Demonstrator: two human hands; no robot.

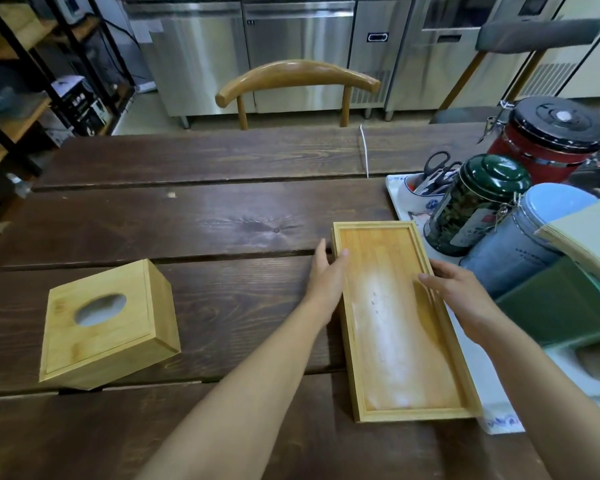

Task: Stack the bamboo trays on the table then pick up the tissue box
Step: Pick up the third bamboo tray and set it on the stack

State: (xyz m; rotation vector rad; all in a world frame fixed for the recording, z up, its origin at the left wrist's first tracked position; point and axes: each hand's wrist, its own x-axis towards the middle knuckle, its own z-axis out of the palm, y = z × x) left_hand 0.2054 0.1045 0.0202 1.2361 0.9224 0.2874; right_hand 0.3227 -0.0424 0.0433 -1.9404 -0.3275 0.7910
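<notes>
I am watching the left hand [326, 275] and the right hand [461, 296] gripping the bamboo trays [395, 323] by the two long sides, each thumb lying over the rim and the fingers closing on the outer wall. The trays are lying one upon the other at the right of the tabletop [187, 220], near a green tin [475, 202]. The tissue box [108, 323] is standing well apart at the left.

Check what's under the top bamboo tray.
A sliver of a second tray shows at the top tray's far left corner; the rest is covered. The left hand and right hand hold its sides.
</notes>
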